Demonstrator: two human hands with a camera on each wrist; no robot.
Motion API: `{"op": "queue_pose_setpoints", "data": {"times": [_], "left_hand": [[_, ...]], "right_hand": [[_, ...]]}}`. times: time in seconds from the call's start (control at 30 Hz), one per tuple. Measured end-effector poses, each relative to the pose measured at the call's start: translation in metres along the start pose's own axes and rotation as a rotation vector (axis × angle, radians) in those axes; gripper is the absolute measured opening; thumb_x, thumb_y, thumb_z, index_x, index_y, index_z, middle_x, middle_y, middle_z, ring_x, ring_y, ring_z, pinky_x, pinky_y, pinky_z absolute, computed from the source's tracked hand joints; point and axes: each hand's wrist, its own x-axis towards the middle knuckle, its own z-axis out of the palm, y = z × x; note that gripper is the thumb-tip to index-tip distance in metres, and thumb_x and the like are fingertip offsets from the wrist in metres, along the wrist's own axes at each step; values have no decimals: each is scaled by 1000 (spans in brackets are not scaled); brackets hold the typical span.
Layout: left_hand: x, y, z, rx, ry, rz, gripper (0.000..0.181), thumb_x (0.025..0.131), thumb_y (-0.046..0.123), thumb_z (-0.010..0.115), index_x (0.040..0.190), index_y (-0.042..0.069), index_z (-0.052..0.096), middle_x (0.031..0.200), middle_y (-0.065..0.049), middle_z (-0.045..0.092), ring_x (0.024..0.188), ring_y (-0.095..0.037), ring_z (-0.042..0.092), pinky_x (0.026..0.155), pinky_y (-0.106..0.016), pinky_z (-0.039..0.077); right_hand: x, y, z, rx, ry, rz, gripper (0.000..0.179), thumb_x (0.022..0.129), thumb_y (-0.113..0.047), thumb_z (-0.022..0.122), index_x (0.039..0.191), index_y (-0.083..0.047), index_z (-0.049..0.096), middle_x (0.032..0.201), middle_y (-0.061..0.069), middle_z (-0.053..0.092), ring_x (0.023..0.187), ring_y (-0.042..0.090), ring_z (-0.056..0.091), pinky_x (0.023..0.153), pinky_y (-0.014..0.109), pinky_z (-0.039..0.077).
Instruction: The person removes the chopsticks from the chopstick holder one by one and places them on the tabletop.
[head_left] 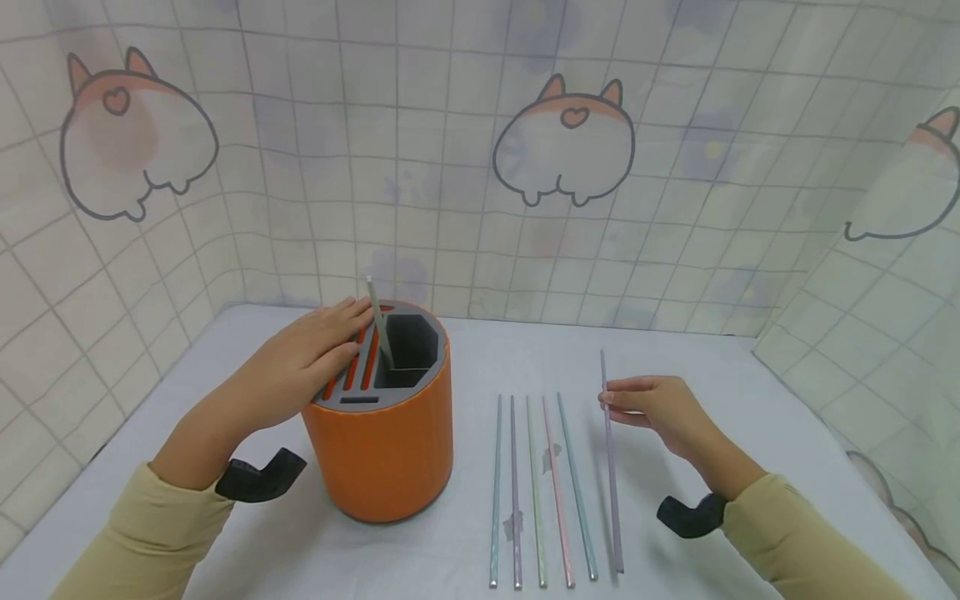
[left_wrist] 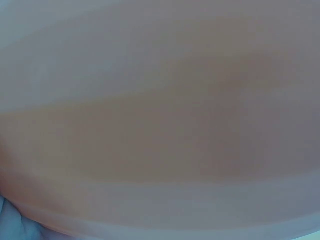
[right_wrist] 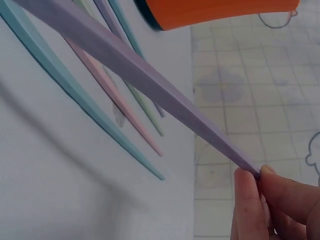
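In the head view, my left hand (head_left: 303, 358) lies with fingers extended over the slotted grey top of an orange utensil holder (head_left: 390, 467). One pale green chopstick (head_left: 378, 321) leans upright in the holder's large compartment. My right hand (head_left: 660, 408) pinches a purple chopstick (head_left: 611, 483) near its upper, thin end, to the right of the others. In the right wrist view the thumb and fingertips (right_wrist: 245, 187) grip that chopstick's thin tip, and its shaft slants away to the upper left. The left wrist view is too blurred to make out.
Several chopsticks lie side by side on the white tabletop (head_left: 465, 550) between the holder and my right hand: blue (head_left: 497, 492), purple (head_left: 515, 500), green (head_left: 536, 500), pink (head_left: 558, 500) and teal (head_left: 577, 492). A checked cloth (head_left: 450, 167) with dog drawings hangs behind.
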Motion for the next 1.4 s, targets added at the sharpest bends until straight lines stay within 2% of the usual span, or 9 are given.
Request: {"op": "queue_pose_setpoints", "data": {"times": [0.2,0.87,1.07,1.4], "left_hand": [[1,-1,1,-2,2,4,53,107,30,40,156,11,34,165,-10,27,154,-36,19,123,-60,18],[-1,0,0,-11,-2,0,52,107,31,39,156,11,34,165,-8,25,154,-37,18,123,-62,16],[-1,-1,0,-4,1,-2,52,107,31,39,156,12,33,165,-8,26,154,-36,19,123,-62,17],[0,-1,0,-1,3,-7,52,107,31,39,156,12,34,165,-8,26,154,-36,18,122,-62,17]], "right_hand": [[5,11,5,0,-3,42,48,93,-19,71,128,11,59,108,9,76,89,12,74,80,23,61],[23,30,19,-15,-43,100,41,92,-12,71,123,14,61,97,7,75,79,10,72,74,23,62],[28,35,21,-1,-28,137,40,92,-9,70,123,15,61,90,4,75,74,8,71,71,21,61],[32,41,24,-96,9,163,34,92,-12,71,117,11,66,94,9,74,70,9,70,69,21,60]]}}
